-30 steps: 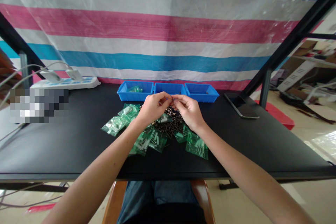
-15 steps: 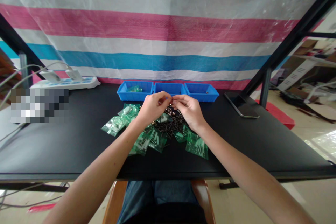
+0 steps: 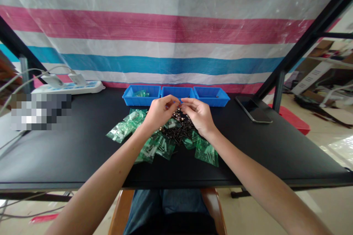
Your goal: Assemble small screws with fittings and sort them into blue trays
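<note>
My left hand [image 3: 162,109] and my right hand [image 3: 199,114] meet fingertip to fingertip above a heap of dark screws [image 3: 179,131]. Both are closed in a pinch; whatever sits between the fingers is too small to make out. Brass-coloured bits show at the top of the heap. Around it lie green plastic packets with pale pieces inside: one packet [image 3: 121,129] to the left, another packet [image 3: 165,147] in front, and a third packet [image 3: 206,152] under my right forearm. Just behind my hands stands the middle blue bin [image 3: 176,91], partly covered by them.
The left blue bin [image 3: 142,101] holds a green packet, and the right blue bin [image 3: 211,101] has a small item inside. A phone [image 3: 252,109] lies to the right. A power strip [image 3: 91,87] with plugged-in chargers is at the back left. A striped sheet [image 3: 171,29] hangs behind.
My fingertips have drawn very slightly apart, still pinched above the screws. The bins, packets and phone stay where they were.
</note>
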Action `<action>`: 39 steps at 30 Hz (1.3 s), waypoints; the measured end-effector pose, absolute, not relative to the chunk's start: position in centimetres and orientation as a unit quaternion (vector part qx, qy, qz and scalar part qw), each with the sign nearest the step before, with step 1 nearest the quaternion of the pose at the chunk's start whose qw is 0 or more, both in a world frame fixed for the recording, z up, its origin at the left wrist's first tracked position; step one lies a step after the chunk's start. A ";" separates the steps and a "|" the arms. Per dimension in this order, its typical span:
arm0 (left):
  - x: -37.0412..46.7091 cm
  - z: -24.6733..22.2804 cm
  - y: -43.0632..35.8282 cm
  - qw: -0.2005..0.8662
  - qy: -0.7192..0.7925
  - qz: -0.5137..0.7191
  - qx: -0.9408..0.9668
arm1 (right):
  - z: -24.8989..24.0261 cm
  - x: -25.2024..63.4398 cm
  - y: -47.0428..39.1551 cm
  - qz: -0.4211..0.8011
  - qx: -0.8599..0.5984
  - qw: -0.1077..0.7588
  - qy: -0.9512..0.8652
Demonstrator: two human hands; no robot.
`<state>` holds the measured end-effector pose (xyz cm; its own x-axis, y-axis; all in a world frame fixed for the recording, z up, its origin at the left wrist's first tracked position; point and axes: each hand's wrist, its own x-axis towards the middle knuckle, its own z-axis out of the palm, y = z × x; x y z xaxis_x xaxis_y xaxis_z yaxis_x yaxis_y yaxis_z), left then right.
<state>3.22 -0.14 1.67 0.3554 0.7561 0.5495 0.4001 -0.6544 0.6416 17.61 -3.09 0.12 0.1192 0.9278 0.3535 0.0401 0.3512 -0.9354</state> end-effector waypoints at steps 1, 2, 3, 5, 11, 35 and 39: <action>3.2 1.7 -0.1 0.204 0.361 0.438 0.797 | 0.1 17.6 -3.1 0.364 -0.437 0.608 -0.554; 3.2 1.7 -0.1 0.204 0.360 0.440 0.797 | 0.1 17.6 -3.1 0.362 -0.437 0.609 -0.555; 3.2 1.7 -0.1 0.204 0.359 0.443 0.796 | 0.1 17.6 -3.1 0.360 -0.436 0.611 -0.554; 3.2 1.7 -0.1 0.205 0.359 0.447 0.793 | 0.1 17.6 -3.1 0.359 -0.434 0.613 -0.554; 3.2 1.8 -0.1 0.210 0.361 0.450 0.790 | 0.1 17.6 -3.1 0.360 -0.432 0.617 -0.551; 3.3 1.9 -0.4 0.231 0.356 0.439 0.792 | 0.3 17.8 -3.3 0.289 -0.462 0.609 -0.576; 3.2 2.0 -0.5 0.233 0.335 0.434 0.803 | 0.3 17.8 -3.3 0.271 -0.463 0.607 -0.586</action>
<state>3.22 -0.52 1.97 0.3988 0.7409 0.5404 0.3369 -0.6664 0.6651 17.83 -3.26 0.26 0.1673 0.8718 0.4603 0.2135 0.4238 -0.8802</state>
